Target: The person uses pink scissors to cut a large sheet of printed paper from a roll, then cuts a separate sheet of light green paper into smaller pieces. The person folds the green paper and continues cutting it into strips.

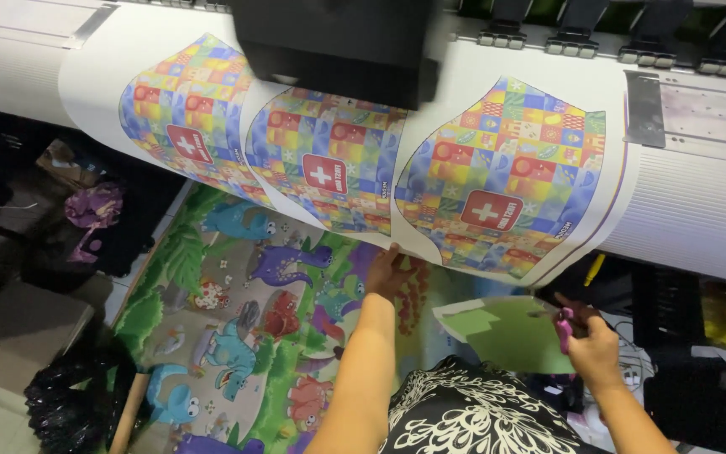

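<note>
A wide white printed sheet [430,168] is seen hanging from a large-format printer [699,202], whose dark print head [338,46] is parked above the middle of the sheet. Three curved, shield-like panels are laid out side by side on the sheet: the left panel [182,113], the middle panel [325,160] and the right panel [506,181]. Each is filled with a bright chequered pattern of red, yellow, blue and green squares, and each is marked low in its centre by a red square label bearing a white cross.

The lower edge of the sheet, between the middle and right panels, is pinched by the left hand [390,273], the arm stretched up and forward, the fingers closed on the paper. A pair of scissors with pink handles [565,324] is gripped by the right hand [594,349], held lower and to the right, below the right panel. A green paper offcut [510,332] is seen just beside the scissors; whether it is touched by the hand cannot be told.

Below the sheet, a floor mat with cartoon dinosaurs [237,336] in blue, purple and red on green is spread out. A black plastic bag [69,399] is seen at its left edge.
</note>
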